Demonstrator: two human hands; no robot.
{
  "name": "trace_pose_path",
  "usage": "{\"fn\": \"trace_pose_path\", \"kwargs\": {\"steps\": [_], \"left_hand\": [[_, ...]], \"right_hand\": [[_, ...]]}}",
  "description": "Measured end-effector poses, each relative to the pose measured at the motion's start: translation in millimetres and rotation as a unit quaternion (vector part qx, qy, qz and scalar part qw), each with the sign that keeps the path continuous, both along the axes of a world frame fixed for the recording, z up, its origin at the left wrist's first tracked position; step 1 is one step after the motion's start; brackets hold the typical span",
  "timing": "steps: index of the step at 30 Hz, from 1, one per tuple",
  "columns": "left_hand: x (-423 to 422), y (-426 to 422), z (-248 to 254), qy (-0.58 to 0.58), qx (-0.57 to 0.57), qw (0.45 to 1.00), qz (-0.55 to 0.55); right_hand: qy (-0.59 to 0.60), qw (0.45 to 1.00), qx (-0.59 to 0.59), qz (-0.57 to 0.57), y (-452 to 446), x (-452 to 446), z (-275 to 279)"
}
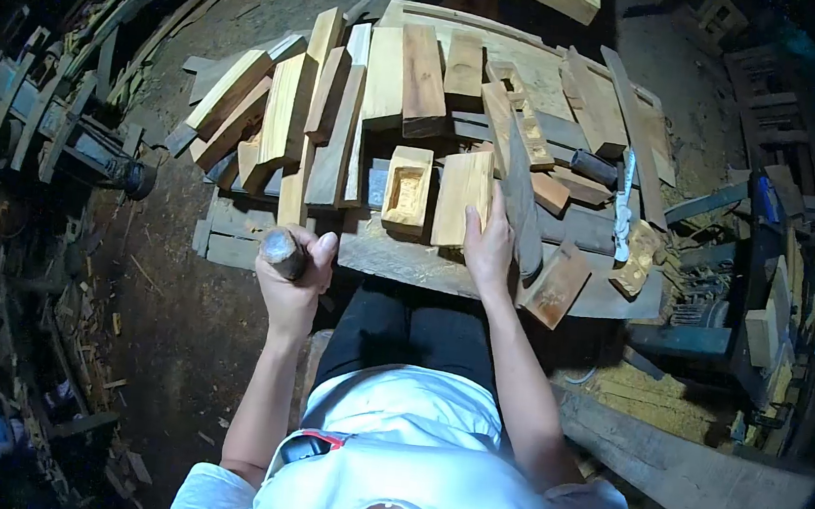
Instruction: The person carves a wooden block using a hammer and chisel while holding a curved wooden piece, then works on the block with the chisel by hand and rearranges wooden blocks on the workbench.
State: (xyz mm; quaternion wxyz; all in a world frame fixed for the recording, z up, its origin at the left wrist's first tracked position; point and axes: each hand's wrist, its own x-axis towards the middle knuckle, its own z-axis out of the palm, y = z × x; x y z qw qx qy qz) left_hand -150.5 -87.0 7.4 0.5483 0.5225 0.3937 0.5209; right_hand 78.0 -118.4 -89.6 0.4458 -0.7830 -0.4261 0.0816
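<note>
My left hand [294, 277] is wrapped round a thick round handle [279, 245] with a pale, worn end, held upright just off the bench's front edge. Whatever lies below the fist is hidden. My right hand [490, 243] grips the right side of a pale wooden block [459, 198], thumb on top and fingers along its far side. Just left of that block stands a hollowed wooden block [405, 224] with a rectangular recess. A long dark board [524, 207] leans close beyond my right fingers.
Several wooden blocks [288, 108] crowd the bench [406, 264] on the left and back. To the right lie a dark cylinder [594, 167], a white-wrapped stick [622, 213], a carved piece [637, 259] and a reddish block [557, 285]. Scrap wood [36, 106] piles up at far left.
</note>
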Motion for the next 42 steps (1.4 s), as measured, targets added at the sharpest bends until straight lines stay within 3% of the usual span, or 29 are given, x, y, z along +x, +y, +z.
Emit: {"fn": "trace_pose_path", "kwargs": {"steps": [6,12,14,16,19,22,24,29,34,38,40,42], "left_hand": [[-0.2,6.2,-7.1,0.015,-0.018,1.0,0.005],[6.8,11.1,-5.8,0.008,-0.029,1.0,-0.006],[9.8,13.0,-2.6,0.023,-0.003,1.0,0.011],[14.0,15.5,0.0,-0.011,-0.011,1.0,0.014],[25.5,17.7,9.3,-0.084,-0.027,0.996,0.01],[40.1,22.0,12.3,-0.136,-0.031,0.99,-0.008],[50.5,23.2,15.7,-0.133,-0.021,0.991,-0.029],[57.0,34.5,19.7,-0.154,0.015,0.988,-0.002],[58.3,59.3,26.7,-0.179,0.051,0.981,0.061],[71.1,74.3,20.5,-0.167,0.097,0.976,0.096],[77.4,77.3,15.2,-0.134,0.111,0.98,0.094],[82.0,75.7,13.3,-0.132,0.119,0.981,0.076]], "right_hand": [[0.141,0.985,0.01,0.099,16.3,-1.8,-33.7],[0.06,0.993,-0.043,0.088,6.1,-8.1,-5.8],[-0.218,0.97,-0.073,0.076,-7.2,-5.3,6.2],[-0.199,0.974,-0.08,0.072,-14.9,6.6,14.5],[-0.299,0.948,-0.111,-0.02,-24.3,32.4,17.7],[-0.272,0.946,-0.174,-0.035,-25.0,50.1,7.1],[-0.15,0.969,-0.195,-0.028,-24.3,49.7,3.2],[-0.218,0.96,-0.171,-0.035,-26.5,51.4,-11.3],[-0.012,0.989,-0.142,-0.024,-14.9,65.6,-9.2],[0.031,0.993,-0.114,0.003,-16.6,78.5,-16.7],[0.244,0.967,0.023,0.068,-20.7,83.5,-7.3],[0.316,0.946,0.069,0.023,-36.0,68.1,-2.1]]}}
